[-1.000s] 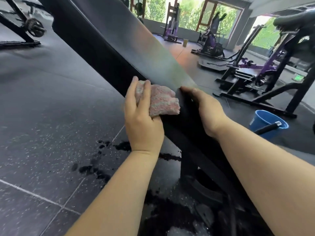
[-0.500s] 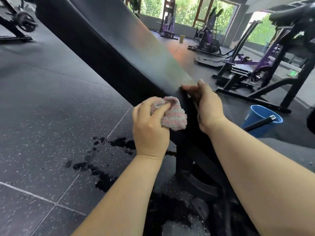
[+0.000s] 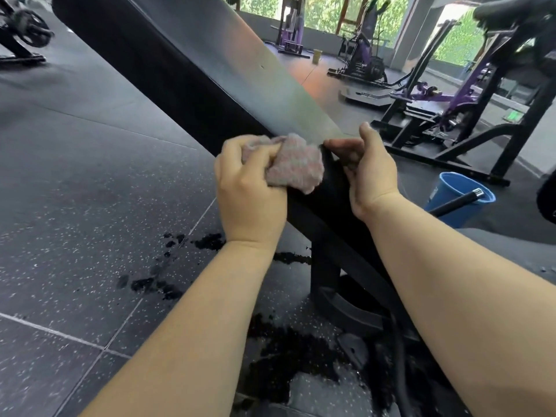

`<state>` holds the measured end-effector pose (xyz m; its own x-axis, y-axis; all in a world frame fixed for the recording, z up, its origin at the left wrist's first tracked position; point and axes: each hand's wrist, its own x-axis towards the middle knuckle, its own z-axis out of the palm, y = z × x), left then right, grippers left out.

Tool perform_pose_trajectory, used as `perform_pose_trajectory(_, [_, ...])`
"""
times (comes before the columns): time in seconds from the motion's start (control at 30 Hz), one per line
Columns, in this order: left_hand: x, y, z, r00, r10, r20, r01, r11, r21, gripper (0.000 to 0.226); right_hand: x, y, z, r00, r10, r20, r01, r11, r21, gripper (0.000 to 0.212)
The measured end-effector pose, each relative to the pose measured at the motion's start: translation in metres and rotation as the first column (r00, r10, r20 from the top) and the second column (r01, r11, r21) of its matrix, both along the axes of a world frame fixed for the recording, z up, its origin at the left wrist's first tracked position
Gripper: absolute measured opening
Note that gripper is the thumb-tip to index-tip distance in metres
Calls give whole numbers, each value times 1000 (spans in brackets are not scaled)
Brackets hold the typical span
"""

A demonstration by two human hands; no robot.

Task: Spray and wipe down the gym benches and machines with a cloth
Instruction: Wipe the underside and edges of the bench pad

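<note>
A long black padded bench (image 3: 210,64) slants across the view from top left to lower right. My left hand (image 3: 249,191) grips a bunched pink and grey cloth (image 3: 294,165) and presses it against the near end of the pad's side edge. My right hand (image 3: 370,170) is just to the right of it, fingers curled round the pad's lower corner. The black bench frame (image 3: 328,281) runs down below both hands.
Wet dark patches (image 3: 186,263) spot the speckled rubber floor under the bench. A blue bucket (image 3: 451,200) with a black handle in it stands at right. Purple and black machines (image 3: 445,94) fill the back right; a weight plate (image 3: 33,25) sits top left.
My left hand bunched the cloth and slid it down the pad's side to the lower corner, closer to my right hand. My right hand stayed on the pad's end.
</note>
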<state>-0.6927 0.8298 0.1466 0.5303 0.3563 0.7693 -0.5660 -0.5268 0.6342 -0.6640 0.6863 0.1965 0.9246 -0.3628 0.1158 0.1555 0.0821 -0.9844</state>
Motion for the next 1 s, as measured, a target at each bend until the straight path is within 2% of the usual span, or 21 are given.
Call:
perform_pose_trajectory(0.07, [0,-13,-3,1000,7,-12,-7,1000,1,7,0,-3,0,1000,8,-4,-8,1000,26,45])
perform_pose_trajectory(0.13, [-3,-34,-24,999,-26,-27,28,998,63,10,0,-6,1,1000,6,-8,-6,999,42,46])
perform_pose_trajectory(0.23, [-7,-54,-49,998,-29,-60,35,993,114,12,3,-7,-2,1000,-1,-10,1,1000,1,47])
perform_pose_trajectory(0.33, [-4,-53,-49,999,-29,-18,32,988,153,11,5,-5,-2,999,-43,-8,43,999,-22,48])
perform_pose_trajectory(0.4, [-14,-50,-47,995,-94,-45,101,975,197,11,2,-7,-3,997,-78,-9,78,995,-64,50])
perform_pose_trajectory(0.43, [-18,-39,-40,988,-129,-82,139,981,135,15,1,0,-1,997,-82,-14,80,989,-125,51])
perform_pose_trajectory(0.47, [-23,-33,-35,975,-172,-143,170,985,-27,20,-1,0,-5,994,-107,-14,101,972,-210,48])
perform_pose_trajectory(0.5, [-22,-24,-24,958,-210,-194,155,951,-268,26,-4,3,-6,989,-145,-11,136,948,-287,44])
perform_pose_trajectory(0.53, [-17,-11,-16,949,-230,-218,94,862,-498,31,-5,6,-8,986,-169,-3,157,926,-343,40])
perform_pose_trajectory(0.57, [-9,5,-5,947,-242,-212,34,731,-682,32,-8,9,-8,983,-185,14,176,905,-387,37])
perform_pose_trajectory(0.6, [2,20,5,949,-250,-192,0,611,-792,29,-9,11,-10,980,-195,44,195,885,-422,34])
perform_pose_trajectory(0.63, [13,33,14,943,-277,-183,-6,538,-843,22,-12,14,-10,978,-197,67,205,857,-472,31])
perform_pose_trajectory(0.67, [22,43,22,930,-310,-199,-13,513,-858,17,-12,19,-9,976,-200,80,211,814,-541,28])
perform_pose_trajectory(0.73, [30,47,30,900,-341,-272,-45,549,-835,11,-11,29,-4,972,-220,87,220,707,-672,24])
perform_pose_trajectory(0.83, [28,41,30,884,-320,-340,-75,620,-781,21,1,47,8,967,-199,157,246,591,-768,22])
perform_pose_trajectory(0.9, [19,33,33,865,-398,-304,-51,533,-844,32,8,55,10,962,-197,189,270,570,-776,22])
perform_pose_trajectory(1.0, [6,33,45,841,-530,-106,98,341,-935,23,10,55,6,948,-236,215,314,566,-762,19])
